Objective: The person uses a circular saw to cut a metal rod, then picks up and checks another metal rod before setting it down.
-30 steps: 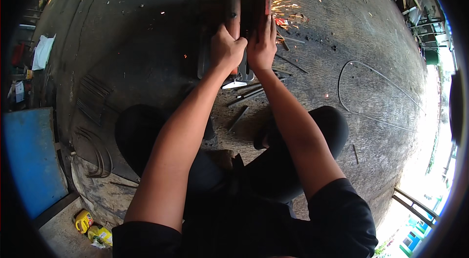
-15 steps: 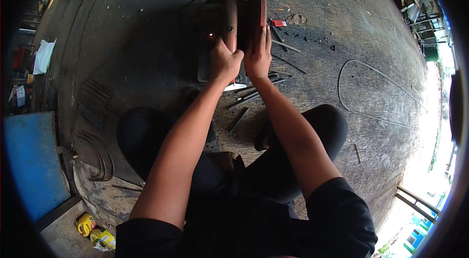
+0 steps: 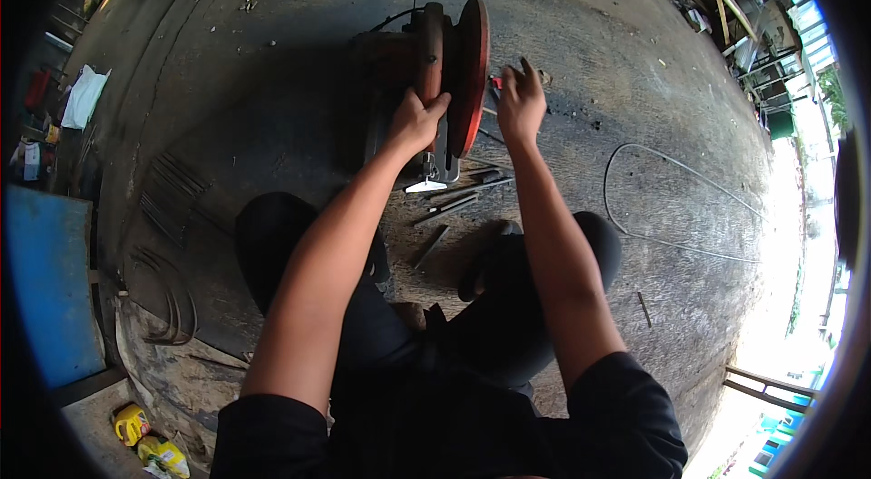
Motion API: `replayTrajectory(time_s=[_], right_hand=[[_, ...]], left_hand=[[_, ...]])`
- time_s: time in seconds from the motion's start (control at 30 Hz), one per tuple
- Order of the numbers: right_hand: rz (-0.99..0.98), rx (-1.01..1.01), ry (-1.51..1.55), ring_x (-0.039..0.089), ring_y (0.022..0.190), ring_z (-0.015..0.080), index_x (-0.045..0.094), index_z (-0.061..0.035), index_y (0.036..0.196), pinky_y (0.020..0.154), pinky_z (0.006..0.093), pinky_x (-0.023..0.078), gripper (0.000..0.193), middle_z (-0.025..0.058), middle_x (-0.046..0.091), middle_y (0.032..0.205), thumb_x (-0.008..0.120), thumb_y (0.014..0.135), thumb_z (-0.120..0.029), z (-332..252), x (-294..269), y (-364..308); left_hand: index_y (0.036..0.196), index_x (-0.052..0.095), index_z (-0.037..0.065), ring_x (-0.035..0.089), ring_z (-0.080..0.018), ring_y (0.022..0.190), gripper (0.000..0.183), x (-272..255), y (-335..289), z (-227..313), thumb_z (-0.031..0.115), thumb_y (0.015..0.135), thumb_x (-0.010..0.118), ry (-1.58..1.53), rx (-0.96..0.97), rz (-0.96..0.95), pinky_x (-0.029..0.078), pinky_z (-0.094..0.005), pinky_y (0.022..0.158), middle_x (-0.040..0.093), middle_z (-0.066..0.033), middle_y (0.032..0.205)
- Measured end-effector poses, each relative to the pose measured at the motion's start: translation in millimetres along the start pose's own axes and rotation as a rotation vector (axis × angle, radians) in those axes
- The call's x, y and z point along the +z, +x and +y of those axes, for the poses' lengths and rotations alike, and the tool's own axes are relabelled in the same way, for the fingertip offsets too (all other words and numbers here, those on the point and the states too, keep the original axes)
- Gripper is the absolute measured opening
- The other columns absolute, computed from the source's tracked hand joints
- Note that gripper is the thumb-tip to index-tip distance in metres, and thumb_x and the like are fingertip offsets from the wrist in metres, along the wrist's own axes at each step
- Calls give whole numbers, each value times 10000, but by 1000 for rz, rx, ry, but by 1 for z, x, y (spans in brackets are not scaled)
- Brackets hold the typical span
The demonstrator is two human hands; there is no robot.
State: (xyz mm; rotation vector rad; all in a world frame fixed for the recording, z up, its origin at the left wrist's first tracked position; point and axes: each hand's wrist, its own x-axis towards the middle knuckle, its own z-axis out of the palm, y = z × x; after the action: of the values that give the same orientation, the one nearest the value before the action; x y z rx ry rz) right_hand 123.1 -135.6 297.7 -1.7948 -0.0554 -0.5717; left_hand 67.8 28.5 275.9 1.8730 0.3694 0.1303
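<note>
A reddish cut-off saw stands on the dark floor in front of my bent legs. My left hand point(image 3: 419, 122) is wrapped round the saw's handle point(image 3: 430, 62), thumb on the near end. Just right of the handle rises a large round red disc point(image 3: 475, 71). My right hand point(image 3: 523, 105) is off to the right of this disc, apart from it, fingers partly spread; I see nothing in it. Below the saw lie several short dark metal rods point(image 3: 454, 204). A white angular piece point(image 3: 425, 187) shows at the saw's near end.
A long bent wire point(image 3: 610, 175) lies on the floor at right. On the left are bundled thin rods point(image 3: 172, 193), curved rods point(image 3: 181, 307) and a blue panel point(image 3: 50, 284). Yellow containers point(image 3: 132, 425) sit at lower left. A small red item point(image 3: 495, 83) lies beyond my right hand.
My right hand has left the disc's side and moved right. My left hand stays on the handle. Sparks seen earlier near the disc are gone, and the view has shifted, with the saw lower in it.
</note>
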Motion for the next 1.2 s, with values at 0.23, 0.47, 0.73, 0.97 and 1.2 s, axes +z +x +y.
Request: replayTrajectory(time_s=[0.23,0.47,0.73,0.97,1.2], right_hand=[[-85,262,89,605,723,206,609,47,950,701,337,473,172,130,646,798,566,836,-75,14,-19,-150],[-675,247,-275,652,811,355,657,-29,959,703,406,504,238,184,670,823,599,793,-190,39,-23,-223],[-719,735,-178,676,859,263,666,-20,1025,749,371,520,323,161,690,894,628,785,-232,108,3,-271],[-455,1366,410,619,994,263,483,-63,1282,834,419,492,422,128,599,1132,602,888,-158,119,20,-302],[-340,1418,957,570,1018,203,462,-96,1257,915,392,419,375,80,575,1155,585,914,-187,158,51,-269]], left_hand=[[807,574,-78,668,-314,619,540,-4,0,32,460,854,591,45,-113,-27,513,-402,557,628,-207,660],[614,587,-35,646,-254,492,540,-14,26,77,447,858,580,17,-129,-60,507,-371,480,601,-130,522],[688,574,-15,581,-184,486,435,-15,72,102,385,855,618,-64,-74,-86,483,-331,467,566,-78,581],[723,565,-20,564,-168,502,413,-20,68,104,369,848,627,-129,-121,-155,483,-330,476,566,-81,599],[800,575,-23,571,-167,537,367,-20,54,104,337,827,639,-190,-147,-131,491,-320,480,562,-75,633]])
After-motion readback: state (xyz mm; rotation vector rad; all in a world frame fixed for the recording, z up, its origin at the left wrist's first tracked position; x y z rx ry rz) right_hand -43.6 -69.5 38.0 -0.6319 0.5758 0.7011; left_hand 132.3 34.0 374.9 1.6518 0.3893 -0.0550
